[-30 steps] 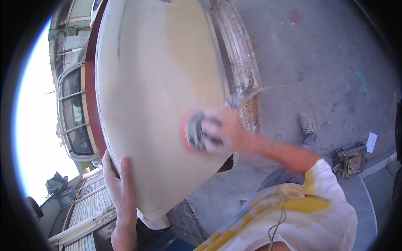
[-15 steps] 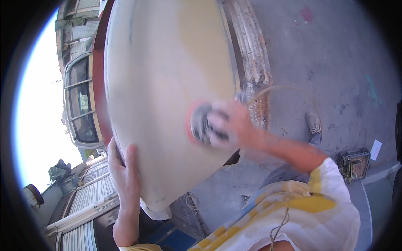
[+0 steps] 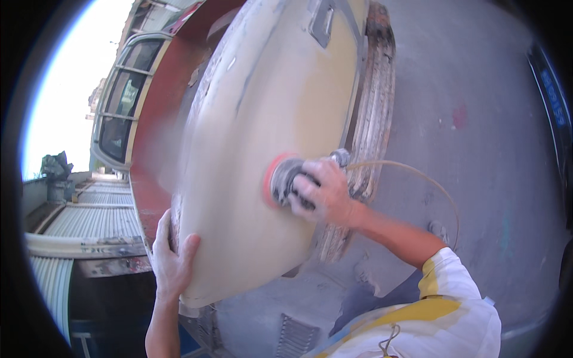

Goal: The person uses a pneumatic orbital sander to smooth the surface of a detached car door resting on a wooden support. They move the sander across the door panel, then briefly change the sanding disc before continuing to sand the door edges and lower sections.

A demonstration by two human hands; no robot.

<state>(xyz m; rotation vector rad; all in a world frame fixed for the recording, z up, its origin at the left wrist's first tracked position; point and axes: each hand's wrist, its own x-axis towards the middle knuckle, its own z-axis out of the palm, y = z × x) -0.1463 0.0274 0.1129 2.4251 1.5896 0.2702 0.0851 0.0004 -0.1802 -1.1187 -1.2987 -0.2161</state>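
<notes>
A large cream-yellow curved vehicle body panel (image 3: 256,179), dull with filler and dust, fills the middle of the view. My right hand (image 3: 325,194) grips a round air sander (image 3: 283,182) with an orange-red pad pressed flat against the panel's lower right part. A thin beige hose (image 3: 418,179) loops away from the sander to the right. My left hand (image 3: 170,262) holds the panel's lower left edge, fingers wrapped over it. Both hands are dusty.
A red-edged vehicle with windows (image 3: 119,113) stands behind the panel at the left. A worn, rusty strip (image 3: 373,119) runs along the panel's right side. Grey concrete ground (image 3: 489,149) lies to the right. Corrugated metal sheets (image 3: 89,221) are at the lower left.
The sander and my right hand have slid a little up and right across the panel. The view has swung, showing more of the panel's upper part. My left hand stays on the edge.
</notes>
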